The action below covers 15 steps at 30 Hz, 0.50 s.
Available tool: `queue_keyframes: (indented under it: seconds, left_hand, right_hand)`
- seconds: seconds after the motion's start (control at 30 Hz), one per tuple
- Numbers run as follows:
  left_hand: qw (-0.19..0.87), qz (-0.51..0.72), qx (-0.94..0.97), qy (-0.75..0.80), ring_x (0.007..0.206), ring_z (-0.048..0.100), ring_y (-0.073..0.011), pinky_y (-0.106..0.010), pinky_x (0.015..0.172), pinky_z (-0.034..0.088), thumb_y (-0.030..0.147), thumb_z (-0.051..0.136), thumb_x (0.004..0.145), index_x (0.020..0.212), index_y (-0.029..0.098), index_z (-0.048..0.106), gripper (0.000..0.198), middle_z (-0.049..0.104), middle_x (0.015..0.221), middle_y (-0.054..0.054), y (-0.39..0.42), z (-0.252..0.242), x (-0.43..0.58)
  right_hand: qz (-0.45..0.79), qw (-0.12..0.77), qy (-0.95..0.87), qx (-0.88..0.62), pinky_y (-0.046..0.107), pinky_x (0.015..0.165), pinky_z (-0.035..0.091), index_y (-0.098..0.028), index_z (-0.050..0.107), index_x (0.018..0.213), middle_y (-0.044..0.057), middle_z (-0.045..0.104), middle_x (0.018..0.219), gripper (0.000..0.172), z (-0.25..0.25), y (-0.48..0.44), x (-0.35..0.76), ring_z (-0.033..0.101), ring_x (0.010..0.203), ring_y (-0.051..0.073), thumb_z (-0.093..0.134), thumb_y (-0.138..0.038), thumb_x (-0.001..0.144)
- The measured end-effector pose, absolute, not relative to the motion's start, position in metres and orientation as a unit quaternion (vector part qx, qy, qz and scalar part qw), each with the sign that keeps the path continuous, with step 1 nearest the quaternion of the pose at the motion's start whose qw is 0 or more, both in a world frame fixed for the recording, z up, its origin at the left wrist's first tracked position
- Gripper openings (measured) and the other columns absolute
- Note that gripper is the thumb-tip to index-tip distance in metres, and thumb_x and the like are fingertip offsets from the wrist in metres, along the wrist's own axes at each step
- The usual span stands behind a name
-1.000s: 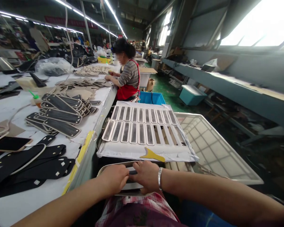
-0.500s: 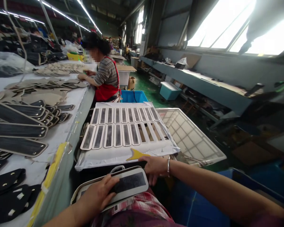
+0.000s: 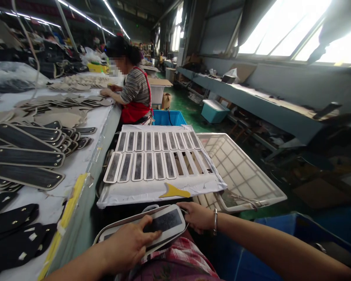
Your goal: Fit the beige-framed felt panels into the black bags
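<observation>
Wide windows (image 3: 283, 29) blaze white to your right above a grey wall (image 3: 292, 76) and a long blue-grey bench (image 3: 257, 106), while strip lights (image 3: 116, 18) glow beneath a dark ceiling (image 3: 148, 13) and green floor (image 3: 190, 111) stretches between the bench and your white-topped table (image 3: 79, 158).

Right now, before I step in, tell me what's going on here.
A person's left hand rests on a pale-edged dark strip above their lap, while the right hand is at the strip's right end. In front, a white board holds two rows of similar strips, with open slots at the right of the nearer row. A yellow piece lies on the board's near edge.
</observation>
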State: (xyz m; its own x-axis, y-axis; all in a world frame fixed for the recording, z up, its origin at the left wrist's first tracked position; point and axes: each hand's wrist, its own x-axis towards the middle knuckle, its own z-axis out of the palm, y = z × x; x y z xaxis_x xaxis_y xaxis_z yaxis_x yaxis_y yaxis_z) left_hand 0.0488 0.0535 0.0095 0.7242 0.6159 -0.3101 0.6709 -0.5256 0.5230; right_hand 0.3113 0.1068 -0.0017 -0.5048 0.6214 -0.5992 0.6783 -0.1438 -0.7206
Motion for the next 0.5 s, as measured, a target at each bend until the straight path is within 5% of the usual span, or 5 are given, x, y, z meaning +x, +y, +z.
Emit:
queue_keyframes:
  seconds: [0.17,0.37,0.5]
  left_hand:
    - [0.303,-0.062,0.860,0.405,0.105,0.056,-0.0359,-0.050,0.088,0.044,0.058,0.048,0.078,0.134,0.038,0.035,0.060,0.034,0.138,-0.014,0.044,0.012,0.054]
    - [0.245,-0.100,0.864,0.429,0.097,0.061,-0.0333,-0.050,0.078,0.049,0.027,0.045,0.084,0.136,0.039,0.028,0.056,0.034,0.139,-0.017,0.034,-0.004,0.059]
    - [0.250,-0.110,0.859,0.432,0.097,0.061,-0.0327,-0.049,0.080,0.049,0.027,0.046,0.083,0.136,0.039,0.028,0.057,0.034,0.139,-0.015,0.034,-0.001,0.058]
  right_hand:
    - [-0.587,0.022,0.623,0.517,0.017,0.030,0.036,-0.022,0.049,0.118,-0.008,0.042,0.044,0.052,0.004,0.105,0.306,0.045,0.032,0.010,0.037,-0.008,0.069]
    - [-0.683,-0.012,0.580,0.443,0.020,0.037,0.040,-0.021,0.050,0.116,-0.005,0.051,0.051,0.037,0.009,0.111,0.324,0.050,0.037,0.012,0.041,-0.026,0.080]
    - [-0.780,-0.172,0.391,0.457,0.024,0.054,0.046,-0.018,0.053,0.108,0.000,0.058,0.066,0.036,-0.038,0.115,0.336,0.057,0.053,0.012,0.043,-0.041,0.083]
